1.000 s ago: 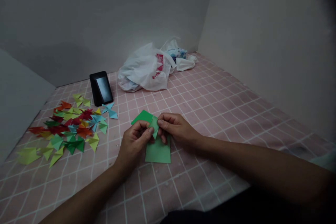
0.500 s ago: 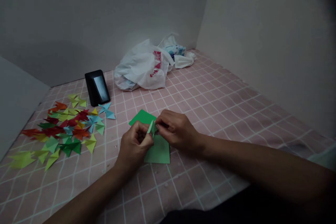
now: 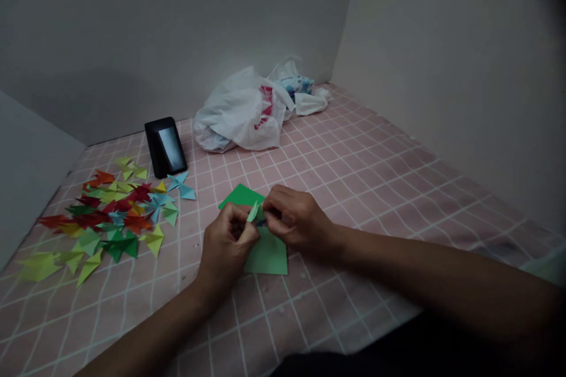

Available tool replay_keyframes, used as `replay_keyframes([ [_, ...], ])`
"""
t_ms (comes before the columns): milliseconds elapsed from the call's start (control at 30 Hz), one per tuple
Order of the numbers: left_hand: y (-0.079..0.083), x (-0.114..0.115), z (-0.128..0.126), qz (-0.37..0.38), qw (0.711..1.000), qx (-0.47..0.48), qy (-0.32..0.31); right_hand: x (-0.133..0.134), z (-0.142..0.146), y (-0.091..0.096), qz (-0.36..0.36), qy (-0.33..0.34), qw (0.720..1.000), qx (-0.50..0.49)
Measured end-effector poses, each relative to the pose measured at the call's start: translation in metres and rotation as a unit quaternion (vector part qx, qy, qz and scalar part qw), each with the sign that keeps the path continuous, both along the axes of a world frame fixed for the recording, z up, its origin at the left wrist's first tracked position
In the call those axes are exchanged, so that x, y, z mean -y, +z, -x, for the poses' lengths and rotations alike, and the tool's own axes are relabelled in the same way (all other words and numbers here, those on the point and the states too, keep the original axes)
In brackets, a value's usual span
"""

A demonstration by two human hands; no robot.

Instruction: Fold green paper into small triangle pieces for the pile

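A small piece of folded light green paper [image 3: 253, 212] is held up between my two hands. My left hand [image 3: 227, 234] pinches its lower part between thumb and fingers. The closed fingers of my right hand [image 3: 294, 218] grip its right-hand edge, and they partly hide it. Beneath the hands lie flat green paper sheets: a light green sheet [image 3: 267, 253] nearer me and a darker green sheet [image 3: 241, 193] farther off, both partly covered by my hands.
Many folded paper figures [image 3: 119, 244] in several colours are spread on the left. Behind them a black device with a lit screen [image 3: 171, 150] leans upright. A white plastic bag [image 3: 243, 109] lies near the back wall. Pink checked cloth [image 3: 375, 188] covers the surface.
The folded light green paper has turned slightly between my fingers, so less of it shows. Both hands stay in nearly the same place.
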State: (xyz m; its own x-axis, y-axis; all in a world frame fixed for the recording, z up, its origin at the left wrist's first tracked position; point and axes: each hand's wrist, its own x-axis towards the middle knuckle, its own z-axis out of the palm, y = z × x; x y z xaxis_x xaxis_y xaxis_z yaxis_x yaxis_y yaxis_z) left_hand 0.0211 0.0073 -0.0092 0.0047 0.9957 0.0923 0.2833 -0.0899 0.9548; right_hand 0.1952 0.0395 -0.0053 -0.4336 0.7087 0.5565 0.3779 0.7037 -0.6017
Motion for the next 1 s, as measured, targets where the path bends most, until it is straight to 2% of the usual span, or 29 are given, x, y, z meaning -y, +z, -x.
replay_keyframes([
  [267, 0.0027, 0.0008, -0.0018, 0.033, 0.994, 0.103, -0.008, 0.0001, 0.0006, 0.0006, -0.007, 0.001, 1.000, -0.030],
  [500, 0.0036, -0.0031, 0.0000, 0.068, 0.967, 0.235, -0.070, -0.0011, -0.0022, 0.0011, -0.010, 0.022, 0.999, -0.037],
  [633, 0.0046, -0.0028, -0.0004, 0.054, 0.973, 0.215, -0.070, -0.0027, -0.0028, 0.0001, -0.020, 0.004, 0.999, -0.030],
  [767, 0.0057, -0.0003, -0.0030, 0.027, 0.986, 0.161, -0.035, 0.0005, -0.0014, 0.0014, -0.013, -0.007, 0.999, -0.051],
  [833, 0.0047, 0.0002, -0.0030, -0.002, 0.992, 0.127, -0.021, 0.0034, -0.0003, 0.0028, 0.026, -0.003, 0.997, -0.072],
  [900, 0.0021, 0.0000, -0.0017, -0.034, 0.996, 0.086, -0.017, 0.0056, 0.0008, 0.0039, 0.113, 0.017, 0.988, -0.106],
  [1000, -0.0027, -0.0005, 0.0013, -0.078, 0.997, 0.015, -0.024, 0.0062, 0.0025, 0.0042, 0.276, 0.046, 0.942, -0.184],
])
